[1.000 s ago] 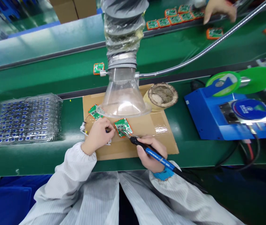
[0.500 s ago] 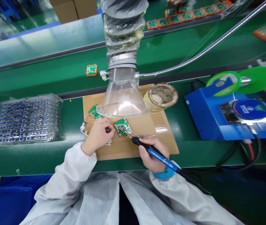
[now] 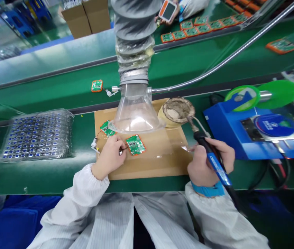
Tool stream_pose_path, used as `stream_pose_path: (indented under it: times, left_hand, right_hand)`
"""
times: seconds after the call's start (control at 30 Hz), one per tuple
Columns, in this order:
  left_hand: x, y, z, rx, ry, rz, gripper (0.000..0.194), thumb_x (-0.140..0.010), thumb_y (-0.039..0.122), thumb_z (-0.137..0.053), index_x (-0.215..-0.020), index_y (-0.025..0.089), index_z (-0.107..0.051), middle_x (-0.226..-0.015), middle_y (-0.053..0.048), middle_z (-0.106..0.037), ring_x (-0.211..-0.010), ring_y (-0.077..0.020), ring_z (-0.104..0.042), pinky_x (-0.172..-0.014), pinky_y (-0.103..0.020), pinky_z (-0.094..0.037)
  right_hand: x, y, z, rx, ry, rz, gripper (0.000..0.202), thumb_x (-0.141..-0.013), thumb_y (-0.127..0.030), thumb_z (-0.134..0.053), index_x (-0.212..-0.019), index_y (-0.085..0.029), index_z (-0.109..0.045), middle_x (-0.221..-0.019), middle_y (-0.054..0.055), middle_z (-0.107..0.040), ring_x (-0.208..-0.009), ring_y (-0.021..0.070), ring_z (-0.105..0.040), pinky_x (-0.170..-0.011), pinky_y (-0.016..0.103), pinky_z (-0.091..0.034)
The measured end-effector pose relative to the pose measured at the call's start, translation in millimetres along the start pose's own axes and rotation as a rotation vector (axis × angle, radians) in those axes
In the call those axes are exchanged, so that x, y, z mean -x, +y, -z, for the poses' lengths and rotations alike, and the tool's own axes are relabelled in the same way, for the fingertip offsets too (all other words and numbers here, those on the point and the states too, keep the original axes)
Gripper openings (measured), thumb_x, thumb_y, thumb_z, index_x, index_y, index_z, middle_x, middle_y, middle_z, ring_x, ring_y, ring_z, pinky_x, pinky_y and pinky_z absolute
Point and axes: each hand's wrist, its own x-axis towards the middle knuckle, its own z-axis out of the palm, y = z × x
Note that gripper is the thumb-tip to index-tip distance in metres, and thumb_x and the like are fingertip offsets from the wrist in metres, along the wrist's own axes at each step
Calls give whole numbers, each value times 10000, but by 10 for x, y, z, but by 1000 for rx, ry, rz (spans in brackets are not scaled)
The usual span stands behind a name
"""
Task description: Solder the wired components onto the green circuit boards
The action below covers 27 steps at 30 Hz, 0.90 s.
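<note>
My right hand (image 3: 209,164) is wrapped round a blue-handled soldering iron (image 3: 218,167). The iron's metal end is at the right rim of a round crusted pot (image 3: 178,110); whether it touches cannot be made out. Left of a green circuit board in an orange frame (image 3: 136,144), my left hand (image 3: 112,154) pinches a thin dark wire (image 3: 122,149) that runs to the board's edge. Just behind the left hand lies a second circuit board (image 3: 107,128), with a small white connector (image 3: 94,142) on a lead beside it. Both boards rest on a cardboard sheet (image 3: 162,166).
A clear fume hood (image 3: 136,116) hangs low over the cardboard. Stacked clear trays (image 3: 38,135) stand left; a blue solder feeder (image 3: 250,128) with a green reel stands right. Across the bench, another person's hand (image 3: 174,14) holds an orange-framed device near a row of boards (image 3: 193,31).
My right hand has carried the soldering iron from the front board rightward to the pot's rim. The left hand stays beside the board. A co-worker's hand now shows an orange-framed device.
</note>
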Motion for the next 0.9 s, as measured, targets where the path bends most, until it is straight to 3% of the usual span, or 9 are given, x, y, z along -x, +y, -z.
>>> stream_pose_path:
  times: [0.1,0.17,0.23,0.4,0.57,0.67,0.73,0.8,0.9]
  left_hand:
    - [44,-22,145,348,-119,123,121,-861,197,-624,-760,193,-557,-856,-40,-658,-838,-184,-618,-828,-369,-535]
    - [57,-49,332,630,-214,247,212,-871,349,-675,-782,192,-564,-850,-43,-691,-775,-170,-652,-779,-352,-568]
    - [42,-80,581,817,-203,355,341,-815,471,-753,-781,188,-566,-903,-71,-721,-763,-181,-684,-753,-359,-592]
    - [-266,-330,1347,790,118,446,346,-720,399,-840,-797,172,-590,-908,-94,-737,-758,-190,-705,-712,-336,-601]
    - [-979,-842,1994,312,473,552,165,-790,226,-710,-819,158,-563,-923,-105,-703,-900,-233,-697,-854,-402,-577]
    - [-1410,-1041,2002,-138,638,543,224,-782,132,-681,-993,145,-605,-1144,-162,-654,-1158,-321,-611,-1017,-496,-486]
    - [-1656,-1094,1810,-378,528,462,372,-793,75,-635,-1159,141,-612,-1271,-195,-598,-1245,-338,-557,-1077,-503,-428]
    - [-1862,-1110,1551,-539,312,405,474,-819,72,-602,-1286,154,-590,-1351,-215,-557,-1262,-339,-554,-1074,-479,-427]
    - [-2073,-1133,1273,-570,145,451,423,-835,155,-633,-1258,140,-624,-1369,-246,-559,-1218,-361,-594,-1030,-463,-457]
  right_hand:
    - [-54,74,-15,75,-104,-78,306,-881,-350,-714,-1155,-217,-681,-1108,106,-704,-960,277,-715,-877,462,-579]
    - [-52,115,-34,33,-116,-142,339,-880,-357,-721,-1184,-213,-677,-1105,125,-717,-903,275,-732,-843,462,-592]
    - [-41,147,-47,-46,-88,-184,339,-872,-351,-736,-1176,-212,-678,-1000,125,-732,-770,257,-734,-751,440,-601]
    - [-26,163,-47,-129,-46,-217,291,-851,-335,-760,-1117,-237,-693,-861,108,-728,-651,241,-713,-653,417,-588]
    - [23,131,-22,-49,-43,-148,312,-843,-360,-754,-1104,-201,-693,-906,96,-731,-766,278,-743,-772,471,-608]
    - [53,126,-20,-25,-34,-124,307,-847,-361,-750,-1097,-192,-696,-978,106,-740,-839,287,-754,-801,449,-610]
    - [69,140,-24,-18,-29,-123,304,-852,-359,-744,-1104,-195,-697,-994,107,-748,-847,283,-754,-800,435,-606]
    - [84,167,-24,-8,-31,-126,309,-851,-362,-743,-1110,-198,-697,-993,104,-754,-850,278,-752,-804,430,-603]
    - [104,204,-10,23,-49,-127,318,-847,-374,-743,-1101,-186,-698,-999,105,-755,-871,269,-747,-815,411,-597]
